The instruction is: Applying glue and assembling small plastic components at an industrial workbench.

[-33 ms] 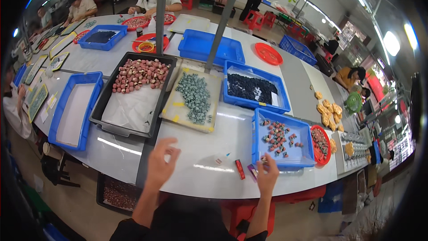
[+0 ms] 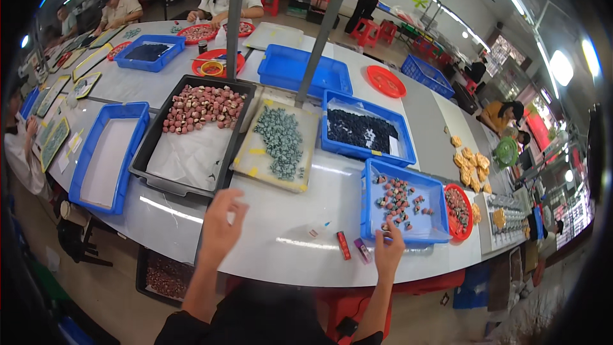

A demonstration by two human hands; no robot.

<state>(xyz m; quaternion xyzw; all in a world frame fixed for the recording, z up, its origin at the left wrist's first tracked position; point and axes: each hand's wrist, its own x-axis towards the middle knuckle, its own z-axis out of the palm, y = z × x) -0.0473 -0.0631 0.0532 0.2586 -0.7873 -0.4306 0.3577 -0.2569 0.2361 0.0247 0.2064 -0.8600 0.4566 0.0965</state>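
My left hand (image 2: pixel 221 225) hovers over the near table edge, in front of the green-piece tray. Its fingers are loosely curved and apart, with nothing visible in them. My right hand (image 2: pixel 388 254) is at the near left corner of a blue tray (image 2: pixel 426 232) of small pink-and-green pieces (image 2: pixel 397 195). Between its thumb and fingertips shows one small pink-and-green piece (image 2: pixel 384 226), partly covered by the fingers. Beside this hand, a red tube-like packet (image 2: pixel 343 245) and a purple one (image 2: pixel 362 251) lie on the white table (image 2: pixel 255 257).
A black tray (image 2: pixel 185 161) holds pink round pieces; to its right stands a board (image 2: pixel 248 165) of green pieces. Behind is a blue tray (image 2: pixel 370 151) of dark pieces. A red plate (image 2: pixel 456 235) adjoins my right tray. Two metal posts (image 2: pixel 325 25) rise from the table. Other people sit across it.
My left hand has shifted slightly left and down, its fingers a little less pinched. My right hand has moved slightly right, toward the blue tray's corner.
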